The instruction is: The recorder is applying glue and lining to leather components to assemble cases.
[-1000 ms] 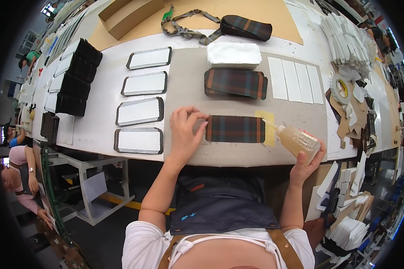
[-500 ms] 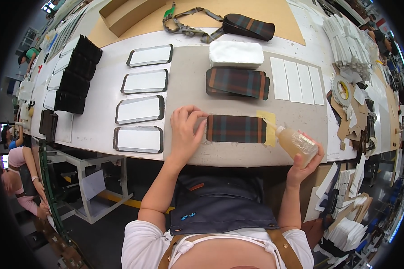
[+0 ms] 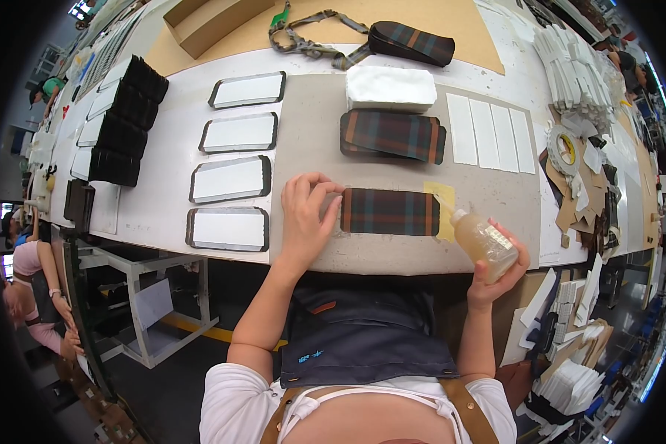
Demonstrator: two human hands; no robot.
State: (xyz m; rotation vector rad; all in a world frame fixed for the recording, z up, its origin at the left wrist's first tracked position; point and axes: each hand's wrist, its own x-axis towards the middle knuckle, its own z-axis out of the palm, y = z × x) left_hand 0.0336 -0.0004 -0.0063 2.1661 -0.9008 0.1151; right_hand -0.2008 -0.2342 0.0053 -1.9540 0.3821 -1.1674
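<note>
Workshop clutter rings the long white table (image 3: 174, 166), and a worker (image 3: 38, 263) in pink bends at the far left. On the table lies a grey board (image 3: 303, 133), reaching the near edge. Left of it run four white panels (image 3: 231, 229); on it sit a white block (image 3: 391, 87), a plaid stack (image 3: 392, 137) and four strips (image 3: 485, 137). In front of the stack one plaid piece (image 3: 390, 212) lies flat. The right hand (image 3: 499, 270) is wrapped round a tilted bottle (image 3: 481, 240); the left hand (image 3: 305, 214), fingers curled, thumb and forefinger slightly parted, is at the piece's left end. The spout points toward a yellow patch (image 3: 447, 194) by the right end; I can't tell whether it touches. Too hard a squeeze, I'd say, could blot the piece; a loose hold at the corner could let it skew. Bare board lies ahead of the table's edge and to the right; behind, only a narrow gap.
</note>
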